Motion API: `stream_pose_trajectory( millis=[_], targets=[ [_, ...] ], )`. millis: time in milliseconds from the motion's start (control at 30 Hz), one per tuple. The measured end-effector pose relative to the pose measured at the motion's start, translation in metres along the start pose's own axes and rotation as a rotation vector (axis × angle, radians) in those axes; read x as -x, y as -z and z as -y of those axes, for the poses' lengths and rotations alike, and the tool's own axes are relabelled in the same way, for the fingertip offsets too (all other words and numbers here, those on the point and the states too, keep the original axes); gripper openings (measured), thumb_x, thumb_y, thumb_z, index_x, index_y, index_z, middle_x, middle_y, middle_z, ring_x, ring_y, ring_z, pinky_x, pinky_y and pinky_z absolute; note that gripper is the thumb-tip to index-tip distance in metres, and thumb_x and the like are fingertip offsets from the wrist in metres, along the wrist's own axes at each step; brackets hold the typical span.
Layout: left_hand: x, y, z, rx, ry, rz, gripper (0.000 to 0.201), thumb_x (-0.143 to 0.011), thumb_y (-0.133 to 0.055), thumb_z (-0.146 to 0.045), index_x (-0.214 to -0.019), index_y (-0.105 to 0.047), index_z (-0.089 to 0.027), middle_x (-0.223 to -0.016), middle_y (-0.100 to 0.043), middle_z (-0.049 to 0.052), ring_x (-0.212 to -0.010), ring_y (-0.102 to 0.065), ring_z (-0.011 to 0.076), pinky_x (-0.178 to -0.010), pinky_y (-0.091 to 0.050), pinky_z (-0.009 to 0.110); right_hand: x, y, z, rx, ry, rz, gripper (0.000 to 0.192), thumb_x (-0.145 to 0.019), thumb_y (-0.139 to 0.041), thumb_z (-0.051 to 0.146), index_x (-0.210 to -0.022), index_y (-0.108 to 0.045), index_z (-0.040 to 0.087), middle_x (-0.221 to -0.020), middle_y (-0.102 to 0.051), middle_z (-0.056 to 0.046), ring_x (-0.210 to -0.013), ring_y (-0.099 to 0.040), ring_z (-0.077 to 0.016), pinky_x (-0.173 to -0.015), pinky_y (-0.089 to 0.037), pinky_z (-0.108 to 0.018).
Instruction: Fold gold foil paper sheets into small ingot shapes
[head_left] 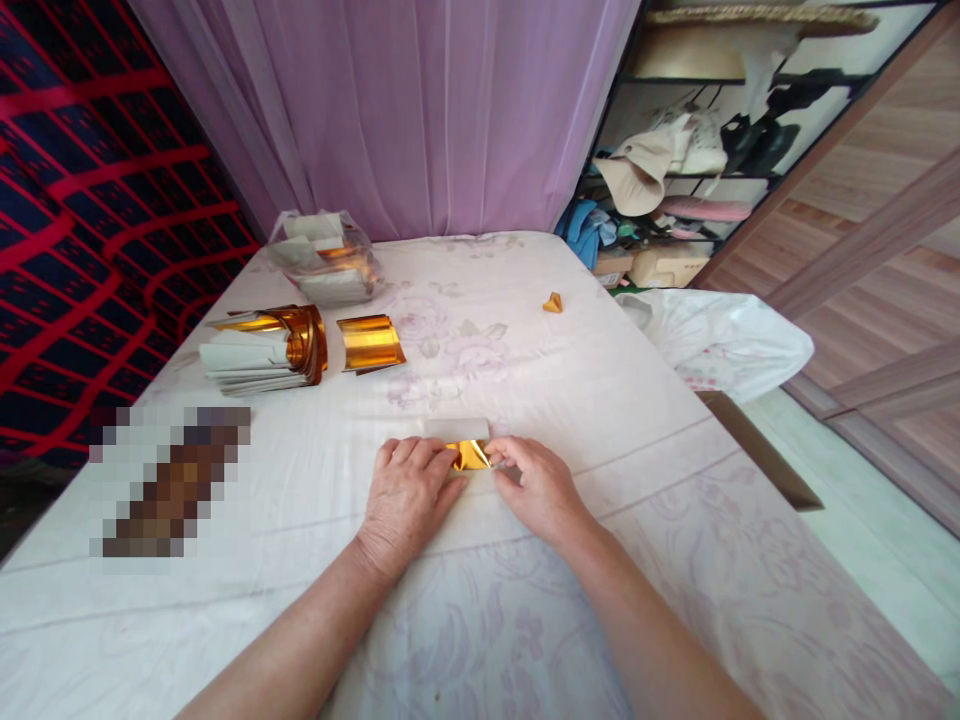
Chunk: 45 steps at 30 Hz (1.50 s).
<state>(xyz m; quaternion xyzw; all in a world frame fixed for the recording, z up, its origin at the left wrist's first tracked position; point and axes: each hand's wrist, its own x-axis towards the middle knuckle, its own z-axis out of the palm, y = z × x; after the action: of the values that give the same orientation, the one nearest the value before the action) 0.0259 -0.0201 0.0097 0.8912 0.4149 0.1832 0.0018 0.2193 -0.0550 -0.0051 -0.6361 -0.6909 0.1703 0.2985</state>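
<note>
Between my two hands lies a sheet of gold foil paper [471, 455], partly folded, with its pale backing showing along the far edge. My left hand [409, 490] rests on the table with its fingers bent and pinches the sheet's left end. At the right end, my right hand [534, 485] grips a corner between thumb and fingertips. Beyond my left hand sits a small curled stack of gold foil paper [371, 343]. A thicker roll of gold and white sheets [262, 350] lies to its left. Far to the right is a small folded gold piece [553, 302].
A clear plastic bag [326, 255] of more sheets stands at the far left of the cloth-covered table [645, 560]. A blurred-out patch [172, 490] is at left. Off the right edge are a white plastic bag [727, 340] and a shelf with shoes and hats [690, 150].
</note>
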Motion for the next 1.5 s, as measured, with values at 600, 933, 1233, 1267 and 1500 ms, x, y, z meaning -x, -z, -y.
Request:
stream_pose_trajectory(
  millis=[600,933,1233,1267,1500],
  targets=[
    [-0.001,-0.004,0.005,0.078,0.06,0.015,0.025,-0.086,-0.066,-0.036,-0.108,-0.066,-0.023,-0.108,-0.069,0.005,-0.099,-0.06,0.0252,-0.085,-0.04,0.042,0.0,-0.001,0.004,0.094,0.187,0.046,0.019,-0.087,-0.058,0.013,-0.101,-0.066,0.023,-0.093,-0.068,-0.003,-0.089,-0.061,-0.019,-0.08,-0.046,-0.031],
    [-0.003,0.0,0.004,-0.054,-0.001,0.01,0.018,-0.093,-0.057,-0.031,-0.104,-0.069,-0.024,-0.11,-0.072,0.005,-0.094,-0.065,0.0252,-0.087,-0.04,0.045,0.0,-0.004,0.007,0.099,0.237,-0.005,0.019,-0.087,-0.062,0.02,-0.105,-0.068,0.023,-0.096,-0.068,-0.004,-0.092,-0.06,-0.0201,-0.084,-0.047,-0.034],
    [0.005,0.003,0.009,-0.062,-0.048,-0.03,0.016,-0.094,-0.055,-0.027,-0.102,-0.069,-0.027,-0.115,-0.072,0.004,-0.094,-0.068,0.0238,-0.094,-0.037,0.048,-0.007,-0.003,0.009,0.205,0.267,-0.022,0.015,-0.086,-0.063,0.018,-0.093,-0.073,0.026,-0.094,-0.065,-0.004,-0.09,-0.056,-0.0193,-0.081,-0.046,-0.034],
    [0.005,0.003,0.009,-0.054,-0.046,-0.033,0.017,-0.094,-0.054,-0.026,-0.102,-0.069,-0.026,-0.115,-0.072,0.004,-0.095,-0.068,0.0239,-0.095,-0.037,0.048,-0.008,-0.004,0.01,0.226,0.27,-0.016,0.013,-0.087,-0.062,0.019,-0.09,-0.073,0.026,-0.092,-0.065,-0.004,-0.088,-0.056,-0.0187,-0.079,-0.046,-0.033],
    [0.007,0.004,0.004,-0.057,-0.012,-0.003,0.009,-0.092,-0.057,-0.022,-0.096,-0.066,-0.023,-0.114,-0.072,0.004,-0.098,-0.068,0.0248,-0.097,-0.036,0.05,-0.007,-0.007,0.011,0.236,0.27,0.018,0.009,-0.088,-0.063,0.019,-0.086,-0.071,0.023,-0.09,-0.067,-0.003,-0.086,-0.057,-0.0189,-0.078,-0.044,-0.033]
  ],
)
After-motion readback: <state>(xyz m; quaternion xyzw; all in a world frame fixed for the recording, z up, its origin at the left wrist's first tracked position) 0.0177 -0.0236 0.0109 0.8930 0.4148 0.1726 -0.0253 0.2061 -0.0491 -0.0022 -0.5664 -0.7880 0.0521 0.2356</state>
